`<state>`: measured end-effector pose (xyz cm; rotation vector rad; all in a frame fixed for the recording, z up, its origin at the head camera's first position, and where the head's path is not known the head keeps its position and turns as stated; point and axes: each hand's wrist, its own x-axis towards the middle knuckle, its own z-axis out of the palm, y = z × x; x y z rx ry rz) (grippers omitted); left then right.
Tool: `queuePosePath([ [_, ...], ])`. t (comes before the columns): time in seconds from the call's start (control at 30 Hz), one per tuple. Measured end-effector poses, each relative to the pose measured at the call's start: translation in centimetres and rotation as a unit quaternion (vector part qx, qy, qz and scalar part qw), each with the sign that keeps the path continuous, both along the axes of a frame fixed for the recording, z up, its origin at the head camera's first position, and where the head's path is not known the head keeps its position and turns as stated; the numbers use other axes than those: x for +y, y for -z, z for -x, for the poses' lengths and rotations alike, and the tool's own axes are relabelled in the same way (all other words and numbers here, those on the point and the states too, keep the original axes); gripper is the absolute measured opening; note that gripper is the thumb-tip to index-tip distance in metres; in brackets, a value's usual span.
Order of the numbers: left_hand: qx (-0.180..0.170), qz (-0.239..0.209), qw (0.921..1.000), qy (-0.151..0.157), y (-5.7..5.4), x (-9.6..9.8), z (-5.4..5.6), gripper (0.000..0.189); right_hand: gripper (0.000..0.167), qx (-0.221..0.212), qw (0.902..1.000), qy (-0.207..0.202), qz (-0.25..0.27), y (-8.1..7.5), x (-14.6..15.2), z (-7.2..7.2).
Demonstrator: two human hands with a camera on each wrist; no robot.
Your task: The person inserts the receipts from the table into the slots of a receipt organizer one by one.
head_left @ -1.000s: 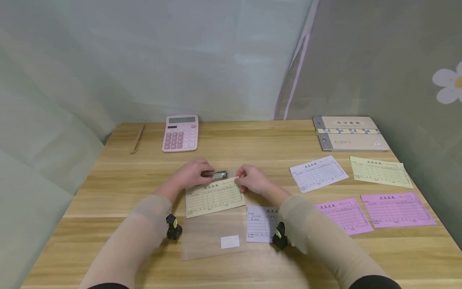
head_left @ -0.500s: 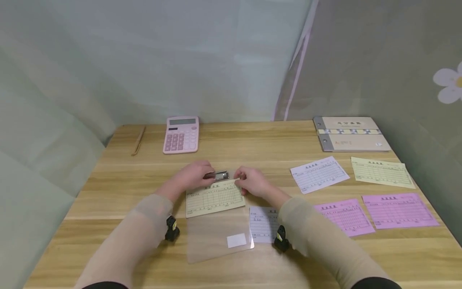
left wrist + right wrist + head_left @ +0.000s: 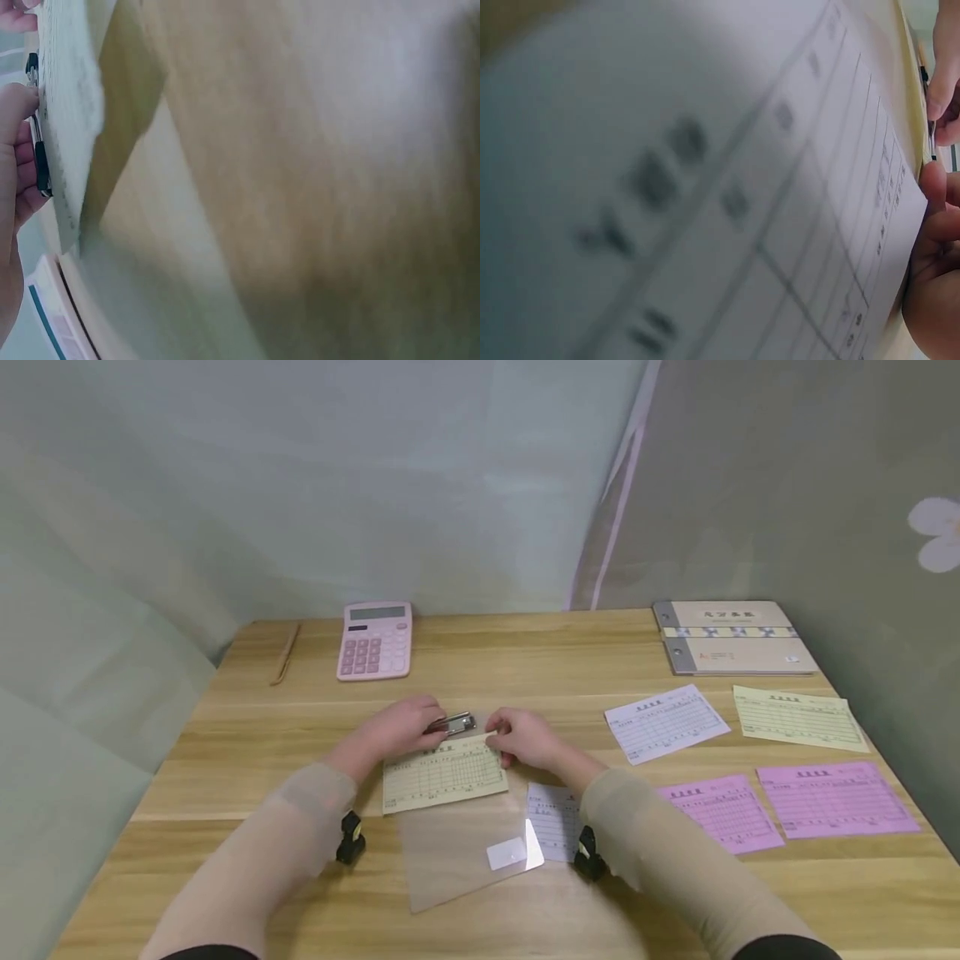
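Note:
A clear clipboard (image 3: pixel 457 868) lies at a slant on the table, a small white label near its lower right corner. My left hand (image 3: pixel 401 727) grips the metal clip (image 3: pixel 465 724) at its top, thumb on the near side; the left wrist view shows this clip (image 3: pixel 40 154) edge-on between thumb and fingers. Across the board's upper part lies a yellow form slip (image 3: pixel 446 777), its top edge right at the clip. Its upper right corner is pinched by my right hand (image 3: pixel 522 737). A white slip (image 3: pixel 551 822) with handwriting is partly hidden under my right forearm.
To the right lie a white slip (image 3: pixel 666 722), a yellow slip (image 3: pixel 798 718) and two pink slips, one (image 3: pixel 836 799) nearer the edge. A bound book (image 3: pixel 738 639) sits at the back right. A pink calculator (image 3: pixel 375 642) and a thin wooden stick (image 3: pixel 285 653) lie at the back left.
The clipboard's lower end has swung to the right, overlapping the handwritten white slip, which has shifted slightly right. Both hands stay nearly in place at the clip and the yellow slip.

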<state>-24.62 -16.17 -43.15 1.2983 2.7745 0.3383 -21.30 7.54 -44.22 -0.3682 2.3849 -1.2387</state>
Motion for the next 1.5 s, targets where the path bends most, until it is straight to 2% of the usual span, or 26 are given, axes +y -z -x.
queuePosePath([
  [0.27,0.002,0.067,0.9977,0.001,-0.7,0.6,-0.1,0.015,0.018,0.007,0.9997,-0.008,-0.022,-0.4,0.1,0.2],
  [0.43,0.036,0.061,0.9974,0.011,-0.7,0.3,-0.4,0.019,0.018,0.011,0.9996,-0.008,-0.026,-0.6,-0.2,0.0],
  [0.5,0.032,0.061,0.9976,0.008,-0.7,0.1,-0.5,0.021,0.018,0.011,0.9996,-0.007,-0.026,-0.6,-0.3,0.0],
  [0.63,-0.007,0.069,0.9975,-0.012,-0.9,0.4,-0.5,0.024,0.02,0.007,0.9997,0.005,-0.021,-0.4,-0.2,0.0],
  [0.7,-0.012,0.077,0.9969,-0.013,-1.0,0.6,-0.5,0.023,0.02,0.007,0.9997,0.017,-0.015,-0.2,-0.1,0.0],
  [0.9,0.016,0.104,0.9944,0.013,-1.3,1.0,-0.3,0.018,0.02,0.01,0.9995,0.028,-0.002,0.0,-0.2,0.1],
  [1.1,0.022,0.111,0.9934,0.018,-1.4,0.8,-0.4,0.018,0.019,0.006,0.9995,0.028,-0.012,-0.2,-0.5,0.1],
  [1.5,0.024,0.091,0.9951,0.031,-1.5,0.8,-0.4,0.015,0.02,-0.005,0.9993,0.033,-0.015,-0.1,-0.6,0.2],
])
